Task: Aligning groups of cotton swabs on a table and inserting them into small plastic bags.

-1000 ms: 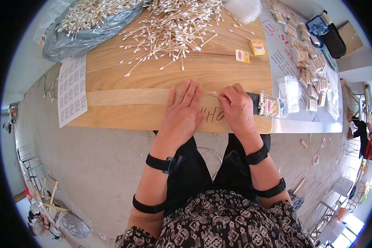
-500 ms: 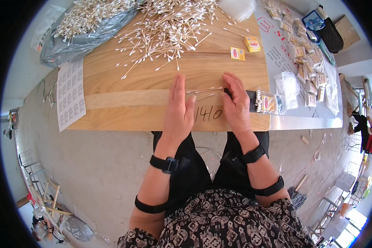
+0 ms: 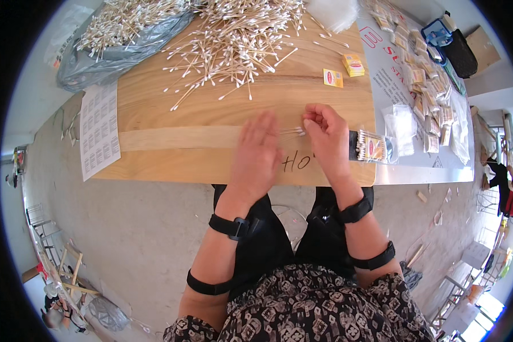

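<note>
Under and beside my left hand [image 3: 257, 149], a few cotton swabs [image 3: 292, 131] lie on the wooden table, white tips toward my right hand. Motion blurs the left hand; its fingers look stretched out over the swabs, hiding most of their sticks. My right hand [image 3: 326, 139] is close by at the swab tips, fingers curled in and thumb drawn up to the index finger. Whether anything is pinched there is hidden. Just right of that hand sits a clear pack of cotton swabs [image 3: 373, 146] with a yellow label, by a dark strip.
A big heap of loose swabs [image 3: 233, 45] covers the far table, beside a grey plastic bag [image 3: 91, 74] of more. Small yellow cards [image 3: 353, 65] lie at far right. Filled packs [image 3: 433, 91] and clear bags [image 3: 399, 125] are on the side surface. A printed sheet [image 3: 100, 128] hangs over the left edge.
My left hand has turned palm down and swung right over the swabs. My right fingers have curled in and the thumb has closed toward them.
</note>
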Demonstrator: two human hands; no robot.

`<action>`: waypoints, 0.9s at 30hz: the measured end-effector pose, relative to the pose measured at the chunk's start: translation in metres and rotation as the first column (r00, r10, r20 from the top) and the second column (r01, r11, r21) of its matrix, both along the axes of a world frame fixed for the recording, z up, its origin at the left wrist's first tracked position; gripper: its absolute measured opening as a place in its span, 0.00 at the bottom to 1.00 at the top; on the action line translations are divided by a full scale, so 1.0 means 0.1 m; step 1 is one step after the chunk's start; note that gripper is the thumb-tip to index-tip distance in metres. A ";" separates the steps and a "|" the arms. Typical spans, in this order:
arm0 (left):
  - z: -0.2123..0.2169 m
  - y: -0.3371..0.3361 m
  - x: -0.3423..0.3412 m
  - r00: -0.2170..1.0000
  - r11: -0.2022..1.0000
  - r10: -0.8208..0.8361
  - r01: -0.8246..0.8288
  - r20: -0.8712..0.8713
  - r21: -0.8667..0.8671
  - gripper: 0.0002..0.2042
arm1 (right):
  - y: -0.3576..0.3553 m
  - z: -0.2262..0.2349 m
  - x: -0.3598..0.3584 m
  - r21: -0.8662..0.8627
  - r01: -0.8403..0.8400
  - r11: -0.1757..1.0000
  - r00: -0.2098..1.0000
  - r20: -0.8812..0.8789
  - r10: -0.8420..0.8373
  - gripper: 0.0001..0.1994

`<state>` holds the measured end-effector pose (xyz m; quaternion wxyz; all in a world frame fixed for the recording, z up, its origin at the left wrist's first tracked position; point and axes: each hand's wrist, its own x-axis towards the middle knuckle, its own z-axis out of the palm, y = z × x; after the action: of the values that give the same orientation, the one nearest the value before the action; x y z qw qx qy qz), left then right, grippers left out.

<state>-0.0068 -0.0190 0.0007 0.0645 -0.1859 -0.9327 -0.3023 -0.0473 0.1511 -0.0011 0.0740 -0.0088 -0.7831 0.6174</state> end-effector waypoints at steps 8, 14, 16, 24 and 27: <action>-0.01 -0.01 0.00 0.995 0.995 -0.096 0.095 -0.029 -0.011 0.23 | -0.34 0.14 -0.88 0.481 -0.074 0.874 0.982 -0.117 0.147 0.12; 0.04 0.02 0.00 0.996 0.996 -0.087 0.087 -0.017 0.027 0.22 | -0.56 0.02 -1.20 0.652 0.037 0.757 0.977 -0.184 0.110 0.12; 0.01 -0.01 0.03 0.998 0.997 -0.064 0.064 -0.016 0.041 0.22 | -0.52 0.13 -1.18 0.571 -0.118 0.812 0.992 0.104 0.071 0.09; 0.00 -0.02 0.01 0.995 0.994 -0.073 0.078 -0.063 0.073 0.22 | 0.18 0.19 -0.79 0.433 -0.393 0.811 0.919 0.220 0.328 0.07; -0.03 -0.03 0.01 0.999 0.984 -0.022 0.030 -0.047 0.175 0.23 | 0.17 0.23 -0.60 0.585 -0.308 0.750 0.938 0.058 0.341 0.07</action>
<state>-0.0057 -0.0223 -0.0021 0.0974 -0.1982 -0.8983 -0.3799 -0.1069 0.1681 0.0221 -0.0146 0.1668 -0.9220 0.3490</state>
